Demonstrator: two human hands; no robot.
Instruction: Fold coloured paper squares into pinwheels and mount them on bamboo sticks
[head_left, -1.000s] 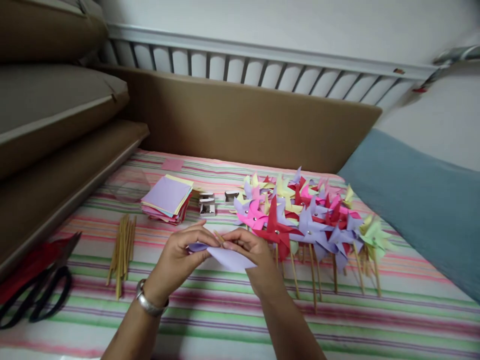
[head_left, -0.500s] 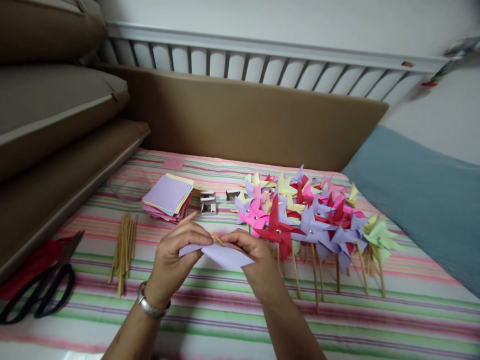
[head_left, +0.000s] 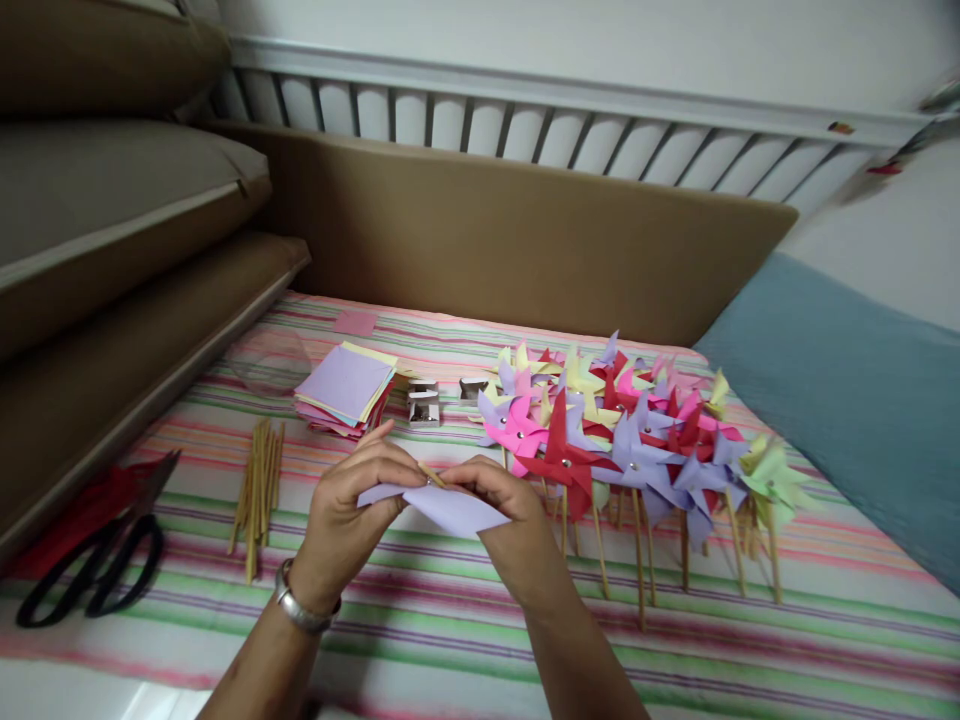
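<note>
Both hands pinch the lilac paper (head_left: 450,508) just left of the pinwheels (head_left: 622,440), left hand (head_left: 352,510) and right hand (head_left: 501,510) fingers closed on it, a stick (head_left: 430,474) slanting between them.

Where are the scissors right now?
The black-handled scissors lie at the far left of the head view on the striped sheet, left of the bundle of wooden sticks.

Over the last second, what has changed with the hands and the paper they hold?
Very little. Both hands, left and right, keep pinching the lilac paper square with a thin wooden stick at its top edge; the fingers shifted only slightly. The view drifted a little, nothing more. The finished pinwheels, paper stack, loose sticks and scissors lie as before.
</note>
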